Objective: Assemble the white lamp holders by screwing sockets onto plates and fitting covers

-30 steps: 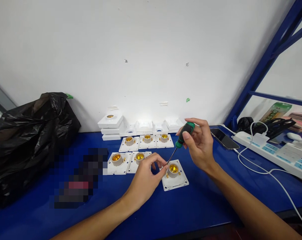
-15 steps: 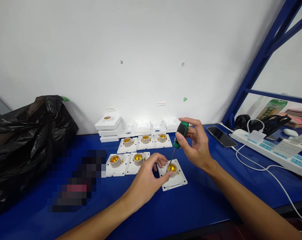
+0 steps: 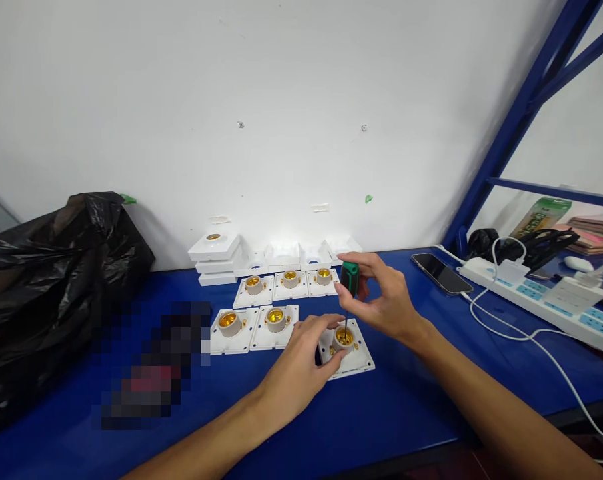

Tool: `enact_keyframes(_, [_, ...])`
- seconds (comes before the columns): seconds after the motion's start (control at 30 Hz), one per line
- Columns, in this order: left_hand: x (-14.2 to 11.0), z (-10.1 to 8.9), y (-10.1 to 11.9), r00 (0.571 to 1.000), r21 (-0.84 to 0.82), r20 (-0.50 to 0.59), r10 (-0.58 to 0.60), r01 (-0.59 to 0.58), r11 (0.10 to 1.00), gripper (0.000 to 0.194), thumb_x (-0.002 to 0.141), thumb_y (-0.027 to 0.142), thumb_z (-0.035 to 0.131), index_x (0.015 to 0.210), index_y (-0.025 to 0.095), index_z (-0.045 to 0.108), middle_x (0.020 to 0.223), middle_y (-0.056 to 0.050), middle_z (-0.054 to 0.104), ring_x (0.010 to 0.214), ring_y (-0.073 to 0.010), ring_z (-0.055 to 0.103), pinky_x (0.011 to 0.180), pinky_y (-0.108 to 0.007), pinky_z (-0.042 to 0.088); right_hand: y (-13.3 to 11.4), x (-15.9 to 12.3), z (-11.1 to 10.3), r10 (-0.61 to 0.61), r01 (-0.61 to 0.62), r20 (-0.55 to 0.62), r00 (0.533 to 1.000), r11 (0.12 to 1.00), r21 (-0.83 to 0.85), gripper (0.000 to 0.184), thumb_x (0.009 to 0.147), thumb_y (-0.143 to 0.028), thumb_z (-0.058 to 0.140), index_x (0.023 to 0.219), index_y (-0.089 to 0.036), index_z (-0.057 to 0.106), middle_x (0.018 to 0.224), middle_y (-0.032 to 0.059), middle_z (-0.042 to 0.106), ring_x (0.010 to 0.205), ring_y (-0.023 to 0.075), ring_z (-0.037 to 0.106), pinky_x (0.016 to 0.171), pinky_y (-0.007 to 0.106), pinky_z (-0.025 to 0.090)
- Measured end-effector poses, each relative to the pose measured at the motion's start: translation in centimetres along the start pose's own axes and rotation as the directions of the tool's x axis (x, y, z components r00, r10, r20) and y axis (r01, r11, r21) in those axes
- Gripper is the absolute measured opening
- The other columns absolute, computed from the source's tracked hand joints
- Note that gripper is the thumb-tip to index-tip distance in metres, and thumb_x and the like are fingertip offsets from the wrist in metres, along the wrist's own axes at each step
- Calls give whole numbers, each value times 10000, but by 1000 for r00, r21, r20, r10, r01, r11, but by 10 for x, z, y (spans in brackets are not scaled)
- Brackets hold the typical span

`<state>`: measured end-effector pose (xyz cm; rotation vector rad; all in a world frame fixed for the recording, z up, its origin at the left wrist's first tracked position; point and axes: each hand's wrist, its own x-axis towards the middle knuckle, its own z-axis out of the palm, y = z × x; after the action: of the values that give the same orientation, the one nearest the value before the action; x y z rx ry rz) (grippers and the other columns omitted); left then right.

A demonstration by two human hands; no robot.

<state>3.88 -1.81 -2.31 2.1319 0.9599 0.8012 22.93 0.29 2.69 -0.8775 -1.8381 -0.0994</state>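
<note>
So the right hand (image 3: 385, 303) is wrapping its fingers and thumb around the green-and-black handle of a screwdriver (image 3: 350, 279), nice and snug, with the shaft pointing pretty much straight down. Right below that grip, the tip is going into the gold cup (image 3: 344, 337) of a white socket plate (image 3: 357, 360), which is lying on the blue tabletop (image 3: 406, 410). The left hand (image 3: 301, 355) is grasping that same plate from its left side, thumb by the front of the round socket and fingertips over at the back edge.

Just left of the left hand's grip, two matching plates (image 3: 275, 325) are sitting side by side. Behind both hands, three more plates (image 3: 290, 285) are lying in a row, and past those some white covers (image 3: 283, 257) are lining up along the wall (image 3: 301, 113), with a stack of white boxes (image 3: 215, 259) standing at their left end. Out to the right of the screwdriver grip, a phone (image 3: 441, 273) is lying near a white power strip (image 3: 536, 293). Way off left of both hands, a big black plastic bag (image 3: 66, 293) is slumping on the table.
</note>
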Motion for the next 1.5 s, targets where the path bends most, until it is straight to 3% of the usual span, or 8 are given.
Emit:
enact_keyframes(0.3, [0,-1,3,1000,12,-9,-22,22,1000,422,815,127,792,1190,227,629,1074,-36,644,1076,-248,608,975,-396,472,-1,-1,0,8,-7,-22,1000,1000,23,403,865,-213,689,1237,-278,549,648,-94,548,480,76,474,479,230,442])
enact_keyframes(0.67, [2,-4,7,998,12,30,-52,51,999,295,854,189,786,1128,214,680,1105,-40,702,1079,-257,642,978,-400,479,-1,-2,3,-10,10,1,1000,1000,15,423,867,-223,701,1254,-276,540,652,-91,562,470,79,462,470,230,447])
enact_keyframes(1.2, [1,-7,2,995,-22,73,-72,74,997,340,911,236,733,1249,267,709,1260,-46,709,1204,-270,625,1075,-407,459,1,-3,5,-53,53,24,998,999,-12,398,896,-260,689,1265,-259,542,634,-93,544,473,80,478,475,219,443])
enact_keyframes(1.5, [5,-12,6,993,-90,73,-88,94,991,346,883,199,749,1225,254,736,1217,-39,744,1153,-260,668,1041,-392,478,2,-3,2,-33,34,88,996,999,-5,400,910,-322,693,1276,-256,545,638,-79,556,491,97,495,479,241,440])
